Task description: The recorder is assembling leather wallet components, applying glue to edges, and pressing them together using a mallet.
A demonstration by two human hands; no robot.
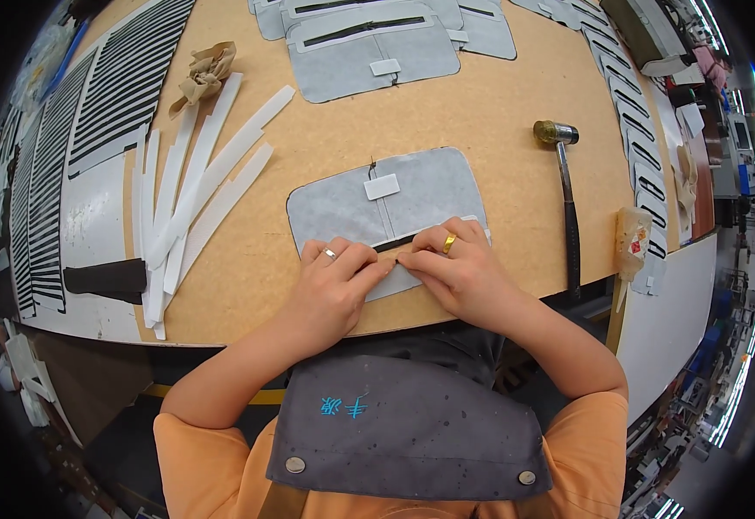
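A grey fabric panel (pixel 351 212) with rounded corners lies in front of me on the tabletop. A small white tab (pixel 382 187) sits on its upper half, over a seam. Across the lower part runs a black zipper strip (pixel 403 240), partly hidden by my fingers. My left hand (pixel 334 285), with a silver ring, has its fingers bent and pinched on the panel at the strip's left end. My right hand (pixel 460 272), with a gold ring, pinches the panel just right of it. The two thumbs and index fingers nearly meet below the strip; what lies between the fingertips is hidden.
Right of the panel lies a hammer (pixel 565 186) with a black handle. A glue bottle (pixel 633 242) stands at the right edge. White strips (pixel 196 190), crumpled brown paper (pixel 207 73) and black-striped sheets (pixel 131 73) lie left. More grey panels (pixel 369 65) are stacked at the back.
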